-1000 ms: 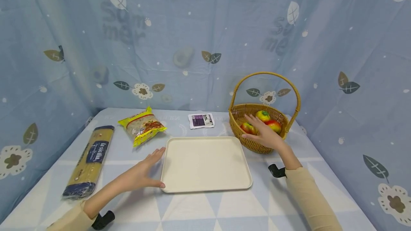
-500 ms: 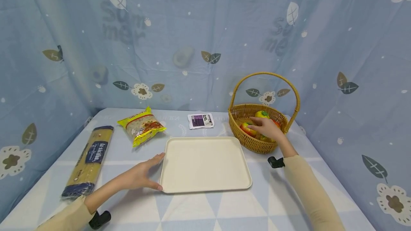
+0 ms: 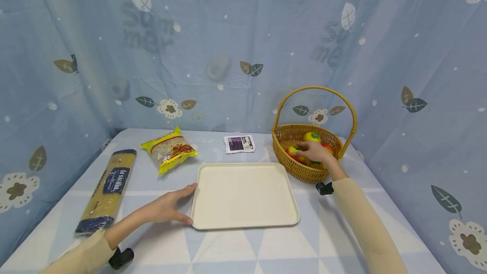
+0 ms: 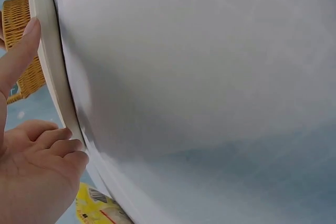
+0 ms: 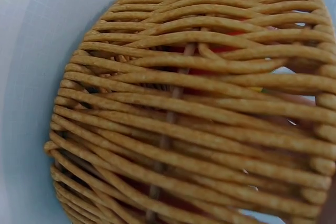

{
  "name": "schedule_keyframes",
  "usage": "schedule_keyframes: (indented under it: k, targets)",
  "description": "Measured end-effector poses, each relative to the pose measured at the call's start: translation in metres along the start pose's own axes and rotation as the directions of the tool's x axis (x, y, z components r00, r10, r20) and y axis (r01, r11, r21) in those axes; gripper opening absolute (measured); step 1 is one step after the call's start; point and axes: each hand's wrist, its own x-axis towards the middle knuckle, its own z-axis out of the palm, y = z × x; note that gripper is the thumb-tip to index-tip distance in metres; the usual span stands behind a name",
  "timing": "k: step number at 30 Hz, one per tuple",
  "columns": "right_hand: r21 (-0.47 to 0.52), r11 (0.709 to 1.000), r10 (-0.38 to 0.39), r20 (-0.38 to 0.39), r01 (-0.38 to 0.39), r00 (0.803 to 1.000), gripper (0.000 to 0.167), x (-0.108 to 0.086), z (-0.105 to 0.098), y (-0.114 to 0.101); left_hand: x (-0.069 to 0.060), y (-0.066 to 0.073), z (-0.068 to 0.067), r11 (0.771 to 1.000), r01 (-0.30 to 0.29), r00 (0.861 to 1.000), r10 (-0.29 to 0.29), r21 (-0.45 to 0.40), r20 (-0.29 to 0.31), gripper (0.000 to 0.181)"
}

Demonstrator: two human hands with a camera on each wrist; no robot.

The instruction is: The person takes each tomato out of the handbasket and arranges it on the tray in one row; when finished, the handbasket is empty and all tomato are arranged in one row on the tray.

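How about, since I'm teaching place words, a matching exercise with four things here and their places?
Things:
1. Left hand
2. Right hand
3. Long pasta pack
4. Purple-labelled packet

Places:
A. Behind the tray
B. Left of the yellow bag
C. Reaching into the wicker basket
D. At the tray's left edge

Right pairs: 1-D, 2-C, 3-B, 4-A

Cream tray (image 3: 245, 195): rectangular, low-rimmed, lying flat, left edge at my left hand (image 3: 167, 207). Golden wicker basket (image 3: 298, 171): upright, arched handle, around my right hand (image 3: 316, 154). Inside, rounded red-yellow fruit (image 3: 291, 152) by my right fingertips; more fruit beside it.
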Motion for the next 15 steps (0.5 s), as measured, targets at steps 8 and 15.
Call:
schedule_keyframes:
  k: [8,15]
  targets:
    - [-0.014,0.999,0.036,0.029,-0.036,0.999,0.068,0.0037,0.0041,0.0041,0.0028,0.0046,-0.0008,0.999,0.042,0.999,-0.042,-0.006,0.026,0.108]
    - [-0.005,0.999,0.032,-0.011,-0.032,0.999,0.07,0.0026,0.0052,0.0016,0.004,0.006,-0.0007,0.996,0.084,0.996,-0.083,-0.015,0.031,0.109]
